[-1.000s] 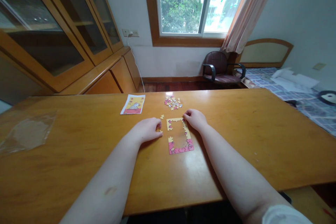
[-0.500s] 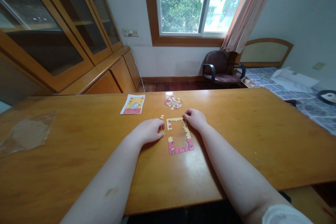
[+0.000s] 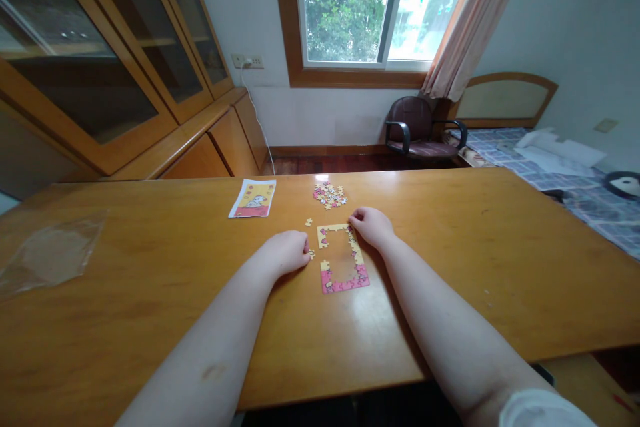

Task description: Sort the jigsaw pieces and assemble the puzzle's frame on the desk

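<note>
A home room — bed [image 3: 583, 197]; curtained window [image 3: 345, 13]; glass-fronted cabinet [image 3: 114, 37].

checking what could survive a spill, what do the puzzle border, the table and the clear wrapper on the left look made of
Puzzle border: probably printed cardboard, judging by its flat interlocking pieces; finish too small to tell.
Table: wood or wood-look veneer, glossy, with brown streaks and bright reflections.
Clear wrapper: likely thin plastic film, see-through and shiny.

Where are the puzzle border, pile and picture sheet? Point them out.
Puzzle border [image 3: 345, 285]: head view, on its pink near side.
Pile [image 3: 331, 196]: head view, on its middle.
Picture sheet [image 3: 253, 199]: head view, middle of its printed face.
</note>
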A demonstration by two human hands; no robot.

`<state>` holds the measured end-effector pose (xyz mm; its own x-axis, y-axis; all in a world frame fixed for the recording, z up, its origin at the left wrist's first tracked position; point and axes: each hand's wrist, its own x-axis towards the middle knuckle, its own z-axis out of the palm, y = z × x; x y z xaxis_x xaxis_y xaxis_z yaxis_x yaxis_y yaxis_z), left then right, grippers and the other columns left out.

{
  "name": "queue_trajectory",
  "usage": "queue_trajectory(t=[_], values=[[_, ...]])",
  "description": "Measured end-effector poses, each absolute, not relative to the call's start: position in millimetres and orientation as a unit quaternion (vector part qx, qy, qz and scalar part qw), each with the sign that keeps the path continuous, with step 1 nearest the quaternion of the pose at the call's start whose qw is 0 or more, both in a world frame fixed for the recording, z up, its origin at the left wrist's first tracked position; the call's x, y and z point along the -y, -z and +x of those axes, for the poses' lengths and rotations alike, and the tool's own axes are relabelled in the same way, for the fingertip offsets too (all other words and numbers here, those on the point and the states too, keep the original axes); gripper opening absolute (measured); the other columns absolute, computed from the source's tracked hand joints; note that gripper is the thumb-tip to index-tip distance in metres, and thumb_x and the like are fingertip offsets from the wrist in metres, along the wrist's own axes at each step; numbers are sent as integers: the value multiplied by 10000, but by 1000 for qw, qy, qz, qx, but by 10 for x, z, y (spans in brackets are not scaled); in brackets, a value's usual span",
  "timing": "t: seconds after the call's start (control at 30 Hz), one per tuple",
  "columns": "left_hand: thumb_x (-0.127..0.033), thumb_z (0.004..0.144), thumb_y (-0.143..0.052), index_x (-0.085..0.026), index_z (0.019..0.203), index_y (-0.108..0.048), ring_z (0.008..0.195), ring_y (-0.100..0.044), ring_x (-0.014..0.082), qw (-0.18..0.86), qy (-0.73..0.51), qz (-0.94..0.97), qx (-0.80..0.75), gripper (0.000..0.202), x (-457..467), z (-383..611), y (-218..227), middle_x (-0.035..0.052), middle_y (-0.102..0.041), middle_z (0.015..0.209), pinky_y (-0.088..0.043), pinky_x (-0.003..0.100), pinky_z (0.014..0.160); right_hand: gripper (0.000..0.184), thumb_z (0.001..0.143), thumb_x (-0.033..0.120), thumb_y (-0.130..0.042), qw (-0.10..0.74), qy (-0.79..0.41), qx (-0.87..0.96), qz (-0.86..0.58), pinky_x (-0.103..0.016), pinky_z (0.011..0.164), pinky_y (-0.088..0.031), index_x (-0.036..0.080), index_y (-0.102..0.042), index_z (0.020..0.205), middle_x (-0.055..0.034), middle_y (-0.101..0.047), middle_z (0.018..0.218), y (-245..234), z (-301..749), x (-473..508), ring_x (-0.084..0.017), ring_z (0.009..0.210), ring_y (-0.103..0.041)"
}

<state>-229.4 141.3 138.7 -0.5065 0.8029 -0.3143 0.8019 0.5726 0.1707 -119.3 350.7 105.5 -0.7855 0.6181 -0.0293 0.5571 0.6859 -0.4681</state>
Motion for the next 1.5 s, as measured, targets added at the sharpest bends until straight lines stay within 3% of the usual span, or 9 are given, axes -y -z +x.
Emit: queue_trajectory(t=[0.7,1.17,1.5], values=[[-291,766,-525,-235,801,-580,774,-622,201,86,-37,563,-821,85,-1514,-2127,-1397,32,-666,851,-436,293,658,213,823,403,-537,65,-222,919,-320,-243,608,-343,255,-688,810,-2,-711,872,-1077,-1191,-3484,-170,810,-599],[-293,779,-527,-230,821,-589,804,-623,205,98,-39,550,-828,97,-1526,-2097,-1434,43,-668,881,-448,294,689,220,819,407,-529,62,-225,918,-321,-244,627,-354,251,-685,808,-4,-704,873,-1083,-1187,-3483,-167,806,-590],[-317,797,-536,-266,970,-621,854,-636,207,113,-46,563,-817,199,-1525,-2087,-1461,31,-690,954,-451,284,707,225,828,403,-536,58,-228,917,-322,-241,632,-360,243,-695,823,-11,-707,878,-1093,-1191,-3476,-163,814,-600]])
